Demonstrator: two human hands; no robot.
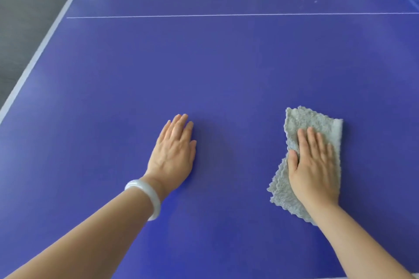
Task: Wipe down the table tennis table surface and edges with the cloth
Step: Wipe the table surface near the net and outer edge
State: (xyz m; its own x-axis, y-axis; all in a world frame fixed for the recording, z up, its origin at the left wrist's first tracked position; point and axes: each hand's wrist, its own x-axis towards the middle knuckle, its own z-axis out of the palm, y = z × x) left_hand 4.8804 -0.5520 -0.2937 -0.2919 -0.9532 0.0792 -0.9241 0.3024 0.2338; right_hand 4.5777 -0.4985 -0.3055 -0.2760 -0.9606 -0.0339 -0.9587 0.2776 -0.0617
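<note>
A blue table tennis table (226,63) fills the view. A grey fluffy cloth (310,120) lies flat on it at the right. My right hand (314,165) presses flat on the cloth with straight fingers, covering its middle. My left hand (174,154) rests flat on the bare blue surface, well left of the cloth, with a white bangle (147,197) on its wrist.
A thin white centre line (226,15) crosses the table further ahead. The table's white left edge (38,50) runs diagonally, with dark grey floor (27,7) beyond it. A few small pale specks (315,1) sit on the surface at the far right.
</note>
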